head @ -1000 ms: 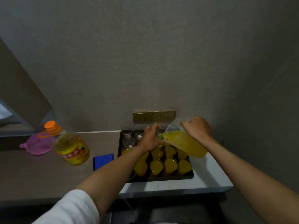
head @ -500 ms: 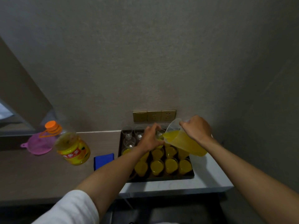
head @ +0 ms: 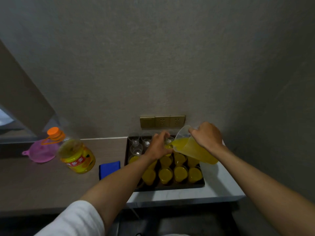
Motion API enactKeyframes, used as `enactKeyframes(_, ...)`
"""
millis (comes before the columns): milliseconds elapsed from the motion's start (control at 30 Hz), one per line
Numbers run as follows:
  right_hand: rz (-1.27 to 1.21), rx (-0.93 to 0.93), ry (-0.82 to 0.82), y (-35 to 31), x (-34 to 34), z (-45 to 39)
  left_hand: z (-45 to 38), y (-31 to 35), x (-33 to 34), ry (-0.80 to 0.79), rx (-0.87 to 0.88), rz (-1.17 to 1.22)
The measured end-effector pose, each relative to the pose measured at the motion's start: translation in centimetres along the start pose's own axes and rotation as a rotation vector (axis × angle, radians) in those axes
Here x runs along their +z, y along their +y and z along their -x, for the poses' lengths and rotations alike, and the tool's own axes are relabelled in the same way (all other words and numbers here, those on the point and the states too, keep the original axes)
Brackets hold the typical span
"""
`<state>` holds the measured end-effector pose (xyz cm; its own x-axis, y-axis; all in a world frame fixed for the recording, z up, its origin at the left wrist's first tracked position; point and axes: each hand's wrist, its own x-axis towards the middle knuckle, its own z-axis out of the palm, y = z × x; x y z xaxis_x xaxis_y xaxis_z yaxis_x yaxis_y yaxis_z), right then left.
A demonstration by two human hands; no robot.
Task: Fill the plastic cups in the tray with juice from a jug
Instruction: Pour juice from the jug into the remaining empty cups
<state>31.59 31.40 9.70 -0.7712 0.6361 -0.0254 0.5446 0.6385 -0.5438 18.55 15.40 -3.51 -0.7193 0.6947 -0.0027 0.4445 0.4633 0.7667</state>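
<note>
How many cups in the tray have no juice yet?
3 plainly empty cups: two at the tray's far left, one just nearer. The left hand may hide more.

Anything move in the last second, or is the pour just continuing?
No visible change. The right hand still tilts the jug over the cup that the left hand steadies in the tray; the bottle has stayed put.

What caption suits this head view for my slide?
Right hand tilts clear plastic jug, pouring orange juice into cup steadied by left hand.
</note>
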Motion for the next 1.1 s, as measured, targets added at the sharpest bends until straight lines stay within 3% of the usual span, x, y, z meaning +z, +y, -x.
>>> enactKeyframes(533, -0.025, -0.005, 0.007, 0.1, 0.3, 0.0, 0.1, 0.1, -0.2, 0.008, -0.013, -0.011)
enactKeyframes(1100, -0.344, 0.133, -0.031, 0.9, 1.8, -0.5, 0.4, -0.9, -1.1, 0.08, -0.015, -0.021)
